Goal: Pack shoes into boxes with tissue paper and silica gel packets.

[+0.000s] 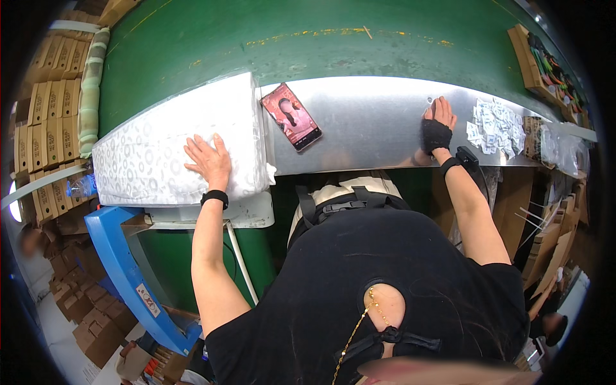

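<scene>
1. Green conveyor belt runs across the top of the scene, with a bare metal shelf curving along its near edge where the person stands.
2. Her left hand lies flat, fingers spread wide, on a stack of white patterned plastic bags at about nine o'clock from her body; it grips nothing.
3. Her right hand, in a black fingerless wrap, presses open-palmed on the metal shelf at about one o'clock, holding nothing.
4. Between the two hands, at twelve o'clock, a phone with a lit screen lies tilted on the shelf, just beside the right edge of the bags.
5. Small white sachets lie scattered on the shelf at two o'clock, near the right hand but not touching it.
6. Brown cardboard boxes stand in rows at the far nine o'clock edge, and a blue frame slants down at seven o'clock.
</scene>
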Demonstrator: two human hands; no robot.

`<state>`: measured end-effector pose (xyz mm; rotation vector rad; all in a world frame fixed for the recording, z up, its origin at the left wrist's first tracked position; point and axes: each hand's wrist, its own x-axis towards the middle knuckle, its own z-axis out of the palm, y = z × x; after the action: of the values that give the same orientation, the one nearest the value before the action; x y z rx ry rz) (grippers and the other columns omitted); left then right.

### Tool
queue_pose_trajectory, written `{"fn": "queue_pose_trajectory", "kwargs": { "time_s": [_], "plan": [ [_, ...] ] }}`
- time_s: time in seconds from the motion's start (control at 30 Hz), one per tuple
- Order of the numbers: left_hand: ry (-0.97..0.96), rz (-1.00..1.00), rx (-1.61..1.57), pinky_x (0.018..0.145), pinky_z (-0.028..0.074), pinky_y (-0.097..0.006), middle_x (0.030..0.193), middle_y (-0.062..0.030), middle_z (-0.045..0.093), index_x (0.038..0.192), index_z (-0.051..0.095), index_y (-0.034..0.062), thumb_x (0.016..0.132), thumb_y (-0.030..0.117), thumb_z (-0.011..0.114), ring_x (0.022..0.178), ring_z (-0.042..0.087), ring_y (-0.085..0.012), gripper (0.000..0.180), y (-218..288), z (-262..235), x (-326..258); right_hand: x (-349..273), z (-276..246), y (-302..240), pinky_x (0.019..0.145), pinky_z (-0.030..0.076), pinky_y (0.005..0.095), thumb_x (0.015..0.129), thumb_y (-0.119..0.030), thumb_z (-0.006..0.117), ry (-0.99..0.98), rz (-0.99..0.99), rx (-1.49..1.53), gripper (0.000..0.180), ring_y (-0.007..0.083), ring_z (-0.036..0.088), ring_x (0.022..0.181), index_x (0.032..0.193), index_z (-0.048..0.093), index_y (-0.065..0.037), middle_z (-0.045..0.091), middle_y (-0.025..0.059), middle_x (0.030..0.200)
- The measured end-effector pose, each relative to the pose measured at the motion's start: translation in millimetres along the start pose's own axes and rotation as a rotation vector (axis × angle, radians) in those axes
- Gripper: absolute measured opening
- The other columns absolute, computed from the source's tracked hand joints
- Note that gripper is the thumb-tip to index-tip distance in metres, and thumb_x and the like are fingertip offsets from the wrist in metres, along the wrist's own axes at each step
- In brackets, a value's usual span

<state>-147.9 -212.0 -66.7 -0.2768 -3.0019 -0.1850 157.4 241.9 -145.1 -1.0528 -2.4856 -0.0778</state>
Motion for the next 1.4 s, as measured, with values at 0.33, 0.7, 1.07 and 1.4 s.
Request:
{"fn": "queue_pose_trajectory", "kwargs": {
  "time_s": [0.33,0.7,1.07,1.4],
  "plan": [
    [0.002,-0.002,0.003,0.096,0.008,-0.062,0.136,-0.0224,0.021,0.128,0.028,-0.0022,0.086,0.045,0.036,0.128,0.013,-0.0373,0.064,2.4,-1.1,-1.6,-0.4,-1.8,-0.7,0.093,0.027,0.0398,0.076,-0.022,0.05,0.001,0.005,-0.026,0.037,0.0222,0.038,0.117,0.11,0.051,-0.006,0.046,0.0082,0.123],
    [0.018,-0.002,0.008,0.096,0.009,-0.061,0.135,-0.0222,0.022,0.127,0.03,-0.0014,0.086,0.044,0.036,0.127,0.015,-0.0367,0.062,1.3,0.5,-1.7,-1.0,-1.6,0.0,0.094,0.026,0.0404,0.076,-0.022,0.049,-0.018,0.002,-0.002,0.039,0.0225,0.036,0.119,0.111,0.05,-0.006,0.045,0.0082,0.124],
    [0.035,-0.01,-0.006,0.098,0.009,-0.059,0.135,-0.0211,0.024,0.127,0.031,-0.0009,0.086,0.042,0.036,0.128,0.016,-0.0349,0.06,3.0,0.4,-2.4,0.6,-3.3,-1.4,0.094,0.026,0.0405,0.076,-0.021,0.049,-0.006,-0.002,0.011,0.037,0.0231,0.037,0.118,0.11,0.051,-0.006,0.046,0.0084,0.123],
    [0.049,-0.024,-0.008,0.097,0.009,-0.06,0.134,-0.0195,0.026,0.126,0.033,0.0002,0.086,0.041,0.038,0.127,0.017,-0.0334,0.057,2.8,-0.4,-2.6,-0.3,-4.7,-3.0,0.094,0.026,0.0408,0.077,-0.021,0.05,-0.014,0.012,-0.003,0.037,0.0228,0.037,0.118,0.111,0.05,-0.006,0.046,0.0081,0.123]
  ]
}}
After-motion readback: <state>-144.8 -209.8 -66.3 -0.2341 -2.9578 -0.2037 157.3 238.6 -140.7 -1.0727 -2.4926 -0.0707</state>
